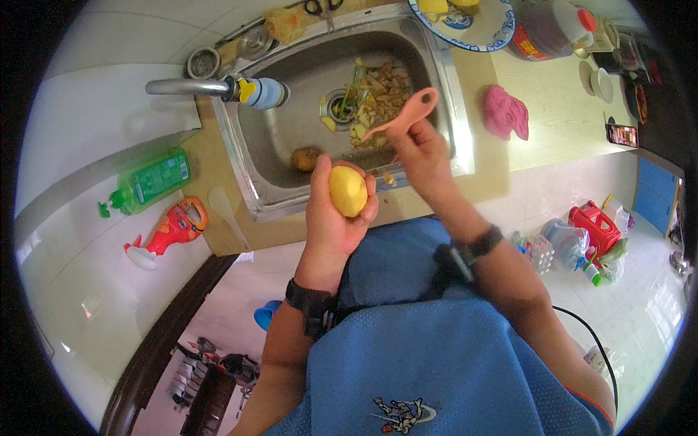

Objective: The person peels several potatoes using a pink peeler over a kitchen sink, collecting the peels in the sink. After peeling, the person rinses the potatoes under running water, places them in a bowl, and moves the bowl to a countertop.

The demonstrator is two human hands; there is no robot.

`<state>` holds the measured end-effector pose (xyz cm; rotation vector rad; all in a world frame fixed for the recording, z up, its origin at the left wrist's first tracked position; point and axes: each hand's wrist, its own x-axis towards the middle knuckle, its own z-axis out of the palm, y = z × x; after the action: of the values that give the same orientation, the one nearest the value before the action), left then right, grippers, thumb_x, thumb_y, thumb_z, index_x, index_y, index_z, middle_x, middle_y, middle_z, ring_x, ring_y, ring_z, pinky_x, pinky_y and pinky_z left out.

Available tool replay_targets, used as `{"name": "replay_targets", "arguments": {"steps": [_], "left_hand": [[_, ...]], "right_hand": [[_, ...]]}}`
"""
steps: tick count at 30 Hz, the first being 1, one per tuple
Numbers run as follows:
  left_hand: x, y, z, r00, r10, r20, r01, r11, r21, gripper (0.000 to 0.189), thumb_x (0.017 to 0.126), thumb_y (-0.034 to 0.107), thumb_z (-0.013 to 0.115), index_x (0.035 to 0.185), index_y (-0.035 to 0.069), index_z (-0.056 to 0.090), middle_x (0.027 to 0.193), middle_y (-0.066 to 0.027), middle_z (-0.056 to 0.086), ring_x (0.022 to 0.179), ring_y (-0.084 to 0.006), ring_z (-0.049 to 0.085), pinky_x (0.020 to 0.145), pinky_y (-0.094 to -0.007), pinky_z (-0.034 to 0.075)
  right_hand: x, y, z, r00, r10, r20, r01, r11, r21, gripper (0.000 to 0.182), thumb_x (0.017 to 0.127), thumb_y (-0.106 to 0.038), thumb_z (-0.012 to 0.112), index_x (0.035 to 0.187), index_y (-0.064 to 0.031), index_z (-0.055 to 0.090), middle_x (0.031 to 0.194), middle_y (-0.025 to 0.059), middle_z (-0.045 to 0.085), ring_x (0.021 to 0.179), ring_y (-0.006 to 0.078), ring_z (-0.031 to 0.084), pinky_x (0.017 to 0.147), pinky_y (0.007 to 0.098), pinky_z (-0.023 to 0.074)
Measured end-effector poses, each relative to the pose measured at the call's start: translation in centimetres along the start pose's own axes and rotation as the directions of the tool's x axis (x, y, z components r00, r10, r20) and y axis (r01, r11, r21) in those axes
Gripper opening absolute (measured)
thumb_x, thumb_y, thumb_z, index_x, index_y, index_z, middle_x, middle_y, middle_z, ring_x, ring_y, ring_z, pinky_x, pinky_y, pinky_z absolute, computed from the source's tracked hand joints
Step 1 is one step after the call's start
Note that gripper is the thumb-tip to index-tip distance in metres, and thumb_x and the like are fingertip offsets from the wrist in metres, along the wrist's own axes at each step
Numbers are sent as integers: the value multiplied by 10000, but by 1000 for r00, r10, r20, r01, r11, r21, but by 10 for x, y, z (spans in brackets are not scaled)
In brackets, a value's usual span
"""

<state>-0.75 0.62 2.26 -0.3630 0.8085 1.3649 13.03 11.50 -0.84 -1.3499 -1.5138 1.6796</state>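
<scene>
My left hand (338, 218) is wrapped around a peeled yellow potato (348, 192) above the near edge of the steel sink (283, 128). A pink peeler (413, 110) is gripped in my right hand (428, 158), over the right side of the basin; its blade is hard to make out. Below the hands, an unpeeled brown potato (306, 158) lies on the sink floor. Brown and yellow peelings (384, 87) are heaped to the right of the drain (339, 109), with some green stalks among them.
A faucet (188, 87) reaches over the basin from the left. Green (161, 180) and red (180, 220) spray or pump bottles stand left of it. A blue-rimmed bowl (493, 32) with peeled potatoes, a pink cloth (506, 113), a large jug (545, 30) and a phone (621, 135) are on the right.
</scene>
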Motion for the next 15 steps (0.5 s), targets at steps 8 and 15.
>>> {"name": "replay_targets", "arguments": {"steps": [8, 15], "left_hand": [[4, -3, 16, 974, 41, -222, -70, 990, -122, 507, 1024, 577, 435, 979, 108, 623, 833, -83, 648, 724, -211, 623, 623, -301, 484], [5, -7, 1, 997, -72, -36, 70, 996, -50, 458, 1031, 543, 447, 950, 124, 613, 749, -120, 644, 615, -240, 613, 492, -317, 442]], "right_hand": [[-24, -28, 3, 989, -86, 120, 64, 983, 173, 168, 984, -176, 646, 1026, -14, 665, 858, 38, 695, 764, 88, 629, 674, 277, 519], [-3, -18, -2, 998, -55, 31, 54, 998, 38, 179, 989, -185, 633, 1038, -16, 671, 843, 50, 696, 720, 93, 627, 630, 281, 511]]}}
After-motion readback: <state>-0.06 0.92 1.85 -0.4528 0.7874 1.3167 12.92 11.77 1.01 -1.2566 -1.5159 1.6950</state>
